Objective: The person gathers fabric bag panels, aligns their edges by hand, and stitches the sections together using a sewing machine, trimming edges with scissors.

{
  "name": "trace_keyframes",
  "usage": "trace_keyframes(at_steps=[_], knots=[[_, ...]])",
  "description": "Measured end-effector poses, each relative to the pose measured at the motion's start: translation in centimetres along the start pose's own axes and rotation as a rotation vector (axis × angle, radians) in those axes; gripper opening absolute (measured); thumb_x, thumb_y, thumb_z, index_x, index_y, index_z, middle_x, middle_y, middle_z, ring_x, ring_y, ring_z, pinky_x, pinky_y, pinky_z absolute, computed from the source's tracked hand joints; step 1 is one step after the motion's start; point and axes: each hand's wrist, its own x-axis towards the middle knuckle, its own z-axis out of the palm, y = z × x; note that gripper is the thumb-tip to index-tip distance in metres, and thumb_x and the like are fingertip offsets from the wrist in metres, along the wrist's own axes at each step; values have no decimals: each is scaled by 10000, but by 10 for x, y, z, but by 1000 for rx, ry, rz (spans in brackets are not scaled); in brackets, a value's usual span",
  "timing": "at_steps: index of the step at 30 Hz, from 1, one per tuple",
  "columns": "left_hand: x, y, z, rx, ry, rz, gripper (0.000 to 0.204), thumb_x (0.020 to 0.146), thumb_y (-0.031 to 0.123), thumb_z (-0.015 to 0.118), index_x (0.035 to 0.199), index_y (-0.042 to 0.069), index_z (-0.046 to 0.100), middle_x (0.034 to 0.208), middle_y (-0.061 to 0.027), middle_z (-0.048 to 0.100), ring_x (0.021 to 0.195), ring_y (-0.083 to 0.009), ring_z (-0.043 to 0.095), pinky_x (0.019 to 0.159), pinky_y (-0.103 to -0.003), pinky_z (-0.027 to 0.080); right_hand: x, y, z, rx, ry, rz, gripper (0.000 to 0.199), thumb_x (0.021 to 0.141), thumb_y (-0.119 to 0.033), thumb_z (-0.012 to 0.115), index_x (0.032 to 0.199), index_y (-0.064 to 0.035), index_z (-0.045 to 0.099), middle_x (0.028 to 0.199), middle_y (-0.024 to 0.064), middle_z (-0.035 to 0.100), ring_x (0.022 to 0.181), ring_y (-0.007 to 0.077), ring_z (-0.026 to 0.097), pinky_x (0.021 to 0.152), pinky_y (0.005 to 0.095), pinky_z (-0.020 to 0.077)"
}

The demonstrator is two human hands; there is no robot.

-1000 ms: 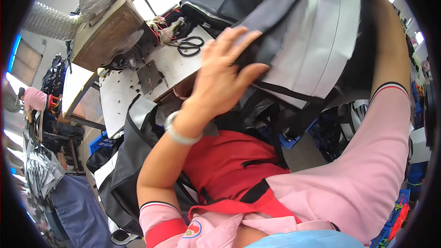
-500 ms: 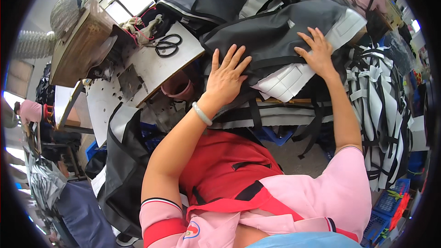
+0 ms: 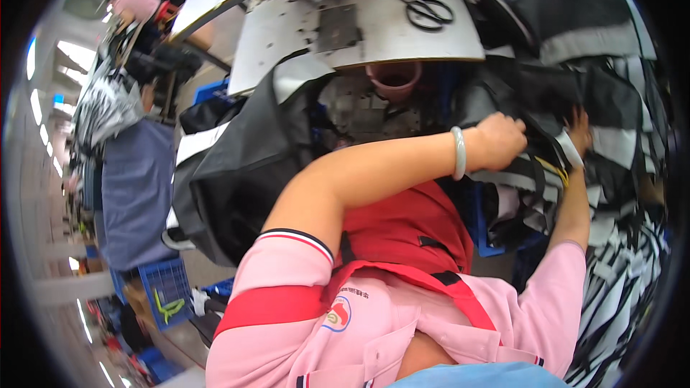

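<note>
A black sheet-material panel with pale strips (image 3: 532, 82) lies folded over the pile at my right. My left hand (image 3: 497, 142), with a pale bangle above it, is closed in a fist at the panel's near edge and seems to grip it, though the fingertips are hidden. Farther right, my right hand (image 3: 577, 131) rests against the black material, its fingers stretched out and a little blurred. A white strip crosses near that wrist. Below both hands hang black straps and a thin yellow edge.
Black-handled scissors (image 3: 429, 14) lie on the white worktable (image 3: 410, 44), above a pinkish bucket (image 3: 394, 77). Another black panel (image 3: 241, 162) drapes at my left. Black-and-white pieces (image 3: 629, 280) heap at right. A blue crate (image 3: 164, 291) and another person (image 3: 136, 6) are farther left.
My view has swung left. Both hands lay spread flat on the panel earlier; now the left is closed at its edge. The panel has been pulled nearer and folded.
</note>
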Motion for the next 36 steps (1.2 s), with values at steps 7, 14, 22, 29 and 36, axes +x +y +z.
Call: trace_keyframes(at_steps=[7, 14, 22, 29, 36], knots=[[-151, -10, -128, 154, 1, -302, 174, 841, 197, 605, 891, 55, 692, 885, -147, 669, 916, -311, 652, 774, -419, 525, 0, 63, 60, -2212, 4, -265, 558, 892, -241, 541, 1410, -75, 418, 1489, 97, 376, 1340, 268, 390, 1072, 426, 357], [-222, -135, -178, 477, -100, -885, 322, 860, 277, 645, 1017, -1, 684, 986, -193, 681, 957, -349, 647, 812, -434, 520, -5, 125, 262, -2115, 142, -929, 237, 949, -106, 568, 1161, -66, 665, 1128, 48, 679, 1007, 130, 629, 887, 242, 470], [-238, -228, -156, 375, -132, -1008, 218, 766, 118, 647, 929, -3, 726, 961, -212, 694, 914, -374, 669, 800, -395, 536, 52, 422, 297, -2230, -595, -404, 217, 912, -125, 564, 1091, -78, 679, 1188, 141, 600, 1082, 339, 584, 923, 402, 473], [-297, -218, -155, -225, 187, -994, 291, 770, 266, 731, 877, -4, 733, 752, -150, 692, 705, -239, 646, 719, -334, 508, 133, 444, 262, -2689, -390, 13, 379, 848, -121, 602, 1225, -77, 610, 1184, 183, 615, 1122, 348, 573, 962, 407, 461], [-309, -145, -174, -702, 446, -946, 284, 857, 198, 698, 986, -55, 702, 799, -20, 680, 697, -70, 585, 629, -234, 480, 146, 433, 266, -2768, -276, 452, 337, 686, -182, 668, 969, -1, 634, 910, 208, 667, 856, 333, 658, 748, 392, 510]])
